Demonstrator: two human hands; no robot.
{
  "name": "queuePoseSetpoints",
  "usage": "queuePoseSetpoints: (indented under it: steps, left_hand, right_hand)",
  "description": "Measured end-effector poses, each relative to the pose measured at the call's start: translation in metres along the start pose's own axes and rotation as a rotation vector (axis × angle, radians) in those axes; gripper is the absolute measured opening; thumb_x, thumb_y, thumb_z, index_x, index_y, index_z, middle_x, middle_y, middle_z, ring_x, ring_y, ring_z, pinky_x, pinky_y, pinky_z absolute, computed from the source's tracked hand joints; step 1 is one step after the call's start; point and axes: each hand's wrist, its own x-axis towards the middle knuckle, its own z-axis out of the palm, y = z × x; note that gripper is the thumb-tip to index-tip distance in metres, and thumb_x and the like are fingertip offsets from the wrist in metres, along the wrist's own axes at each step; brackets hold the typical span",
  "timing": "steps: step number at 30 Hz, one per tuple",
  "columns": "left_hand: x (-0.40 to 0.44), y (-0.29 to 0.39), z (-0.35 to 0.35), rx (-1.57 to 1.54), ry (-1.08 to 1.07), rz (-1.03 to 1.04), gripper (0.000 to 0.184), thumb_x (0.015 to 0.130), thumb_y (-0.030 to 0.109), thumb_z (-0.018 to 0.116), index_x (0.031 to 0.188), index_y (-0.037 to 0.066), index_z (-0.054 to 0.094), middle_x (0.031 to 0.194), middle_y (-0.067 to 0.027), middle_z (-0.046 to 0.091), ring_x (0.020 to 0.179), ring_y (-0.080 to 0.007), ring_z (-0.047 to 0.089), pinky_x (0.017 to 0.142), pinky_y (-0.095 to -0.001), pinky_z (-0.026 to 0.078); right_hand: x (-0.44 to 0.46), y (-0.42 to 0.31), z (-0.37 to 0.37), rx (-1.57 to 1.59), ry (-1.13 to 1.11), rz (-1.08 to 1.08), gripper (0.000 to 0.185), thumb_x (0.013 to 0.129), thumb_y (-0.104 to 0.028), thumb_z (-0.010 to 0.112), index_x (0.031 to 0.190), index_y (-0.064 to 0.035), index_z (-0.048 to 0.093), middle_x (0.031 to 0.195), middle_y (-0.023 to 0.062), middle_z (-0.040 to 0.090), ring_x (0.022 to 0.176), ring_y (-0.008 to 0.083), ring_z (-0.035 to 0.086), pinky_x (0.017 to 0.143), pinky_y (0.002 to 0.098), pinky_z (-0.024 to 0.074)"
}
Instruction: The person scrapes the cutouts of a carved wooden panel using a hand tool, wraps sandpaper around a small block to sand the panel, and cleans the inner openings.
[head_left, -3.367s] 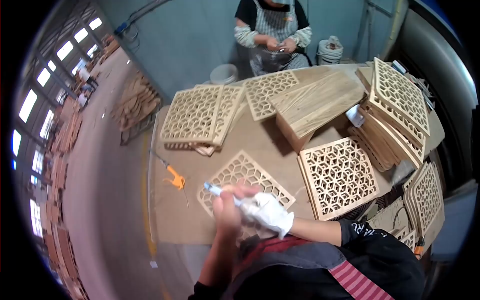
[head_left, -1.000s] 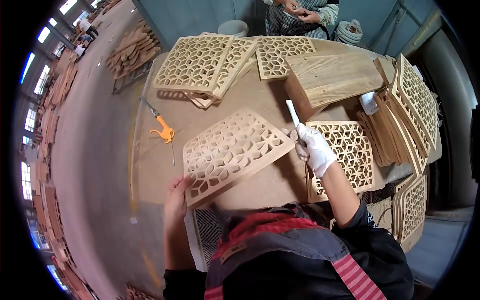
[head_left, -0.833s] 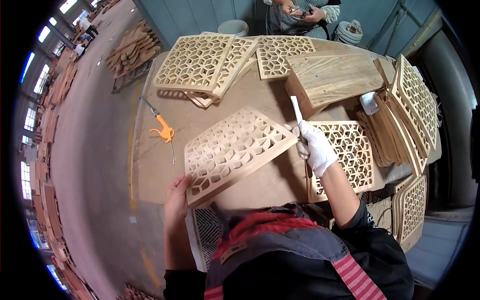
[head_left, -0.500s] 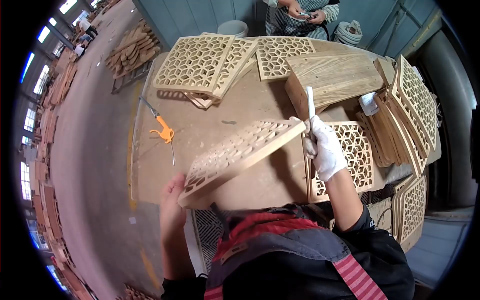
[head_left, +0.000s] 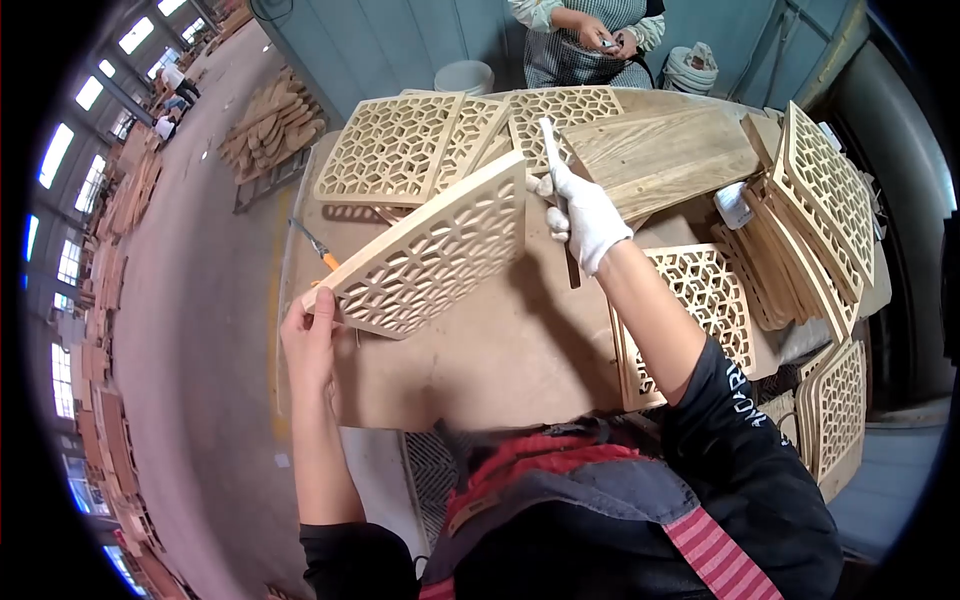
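Observation:
My bare left hand (head_left: pixel 312 335) grips the lower left corner of a pale wooden lattice panel (head_left: pixel 430 255), thumb on its edge. The panel is tilted on edge above the table. My right hand (head_left: pixel 588 218), in a white glove, is closed around a slim tool (head_left: pixel 549 145); a whitish end sticks up above the fist and a dark end shows below. Its exact kind is unclear. The gloved fingertips are close to the panel's right end; whether they touch it I cannot tell. An orange air blow gun (head_left: pixel 329 260) is mostly hidden behind the panel.
Lattice panels (head_left: pixel 390 150) are piled at the back left of the table (head_left: pixel 470 375). A wooden box (head_left: pixel 665 155) stands behind my right hand. Another lattice panel (head_left: pixel 700 300) lies at the right, beside stacked panels (head_left: pixel 825 190). Across the table, a person (head_left: pixel 590 45) handles a small object.
The lattice panel has been raised and turned, so its broad face now shows toward me. Both hands have moved up and away from my body, the right one also leftward with the slim tool.

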Motion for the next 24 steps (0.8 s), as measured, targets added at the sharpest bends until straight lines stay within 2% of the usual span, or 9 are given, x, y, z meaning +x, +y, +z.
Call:
queuePoseSetpoints:
  steps: [3,6,9,12,13,16,18,22,24]
  left_hand:
    - [0.016,-0.003,-0.007,0.069,-0.031,0.106,0.035,0.094,0.036,0.066,0.103,0.003,0.066,0.088,0.0010,0.063,0.081,-0.0066,0.054,0.073,-0.0227,0.044]
    - [0.023,-0.002,-0.005,0.021,-0.032,0.125,0.031,0.093,0.032,0.068,0.102,0.003,0.066,0.086,0.0011,0.063,0.079,-0.0062,0.053,0.073,-0.0223,0.042]
    - [0.026,0.000,-0.002,-0.013,-0.018,0.162,0.029,0.092,0.029,0.070,0.102,0.002,0.066,0.086,0.0008,0.063,0.079,-0.0065,0.054,0.073,-0.0228,0.042]
    - [0.030,-0.003,0.001,-0.032,0.013,0.168,0.027,0.092,0.027,0.070,0.102,0.002,0.065,0.086,0.0008,0.063,0.078,-0.0069,0.054,0.073,-0.0227,0.043]
    - [0.031,-0.003,0.001,-0.039,0.015,0.170,0.027,0.092,0.027,0.070,0.101,0.002,0.065,0.086,0.0007,0.064,0.078,-0.0072,0.055,0.073,-0.0228,0.043]
    - [0.034,-0.007,0.000,-0.039,0.005,0.186,0.025,0.091,0.025,0.070,0.099,0.002,0.065,0.085,-0.0001,0.064,0.077,-0.0078,0.056,0.073,-0.0231,0.044]
    - [0.031,-0.007,-0.001,-0.021,0.000,0.194,0.024,0.091,0.024,0.071,0.098,0.002,0.064,0.084,-0.0008,0.064,0.077,-0.0081,0.057,0.073,-0.0234,0.045]
    - [0.014,0.005,0.008,0.039,-0.016,0.202,0.020,0.090,0.019,0.071,0.095,0.001,0.064,0.083,-0.0021,0.065,0.077,-0.0088,0.058,0.073,-0.0239,0.046]
    - [0.008,0.005,0.012,0.048,-0.028,0.209,0.018,0.090,0.017,0.071,0.094,0.001,0.063,0.083,-0.0026,0.065,0.077,-0.0091,0.059,0.073,-0.0241,0.047]
  right_hand:
    - [0.003,-0.003,0.007,-0.038,0.012,0.003,0.031,0.101,-0.039,0.046,0.080,-0.0165,0.052,0.116,0.0078,0.066,0.044,0.0063,0.032,0.042,0.0216,0.0291]
    - [0.006,0.000,0.002,-0.006,-0.006,0.004,0.023,0.095,-0.030,0.056,0.103,-0.0095,0.062,0.089,0.0012,0.064,0.045,0.0069,0.030,0.041,0.0229,0.0247]
    - [0.007,0.004,-0.001,-0.165,0.038,0.003,0.026,0.101,-0.034,0.047,0.085,-0.0149,0.054,0.111,0.0078,0.068,0.044,0.0072,0.035,0.040,0.0226,0.0314]
    - [0.002,0.013,-0.003,-0.248,0.091,-0.054,0.024,0.100,-0.031,0.047,0.088,-0.0130,0.056,0.107,0.0073,0.069,0.043,0.0075,0.036,0.041,0.0224,0.0344]
    - [0.003,0.023,-0.008,-0.219,0.119,-0.119,0.025,0.100,-0.030,0.049,0.088,-0.0100,0.059,0.095,0.0044,0.068,0.044,0.0070,0.040,0.042,0.0226,0.0363]
    - [-0.010,0.038,-0.009,-0.490,0.065,-0.333,0.027,0.100,-0.028,0.050,0.088,-0.0072,0.061,0.082,0.0017,0.063,0.046,0.0069,0.045,0.042,0.0236,0.0373]
    - [-0.019,0.047,-0.006,-0.584,0.003,-0.436,0.023,0.096,-0.023,0.055,0.085,-0.0044,0.062,0.067,0.0000,0.056,0.045,0.0068,0.048,0.043,0.0233,0.0393]
    - [-0.039,0.063,0.002,-0.794,-0.152,-0.384,0.023,0.096,-0.022,0.056,0.082,-0.0052,0.063,0.064,-0.0023,0.055,0.048,0.0056,0.050,0.046,0.0217,0.0412]
    - [-0.045,0.069,0.009,-0.813,-0.151,-0.320,0.023,0.096,-0.021,0.056,0.082,-0.0043,0.063,0.063,-0.0011,0.057,0.053,0.0067,0.053,0.051,0.0229,0.0436]
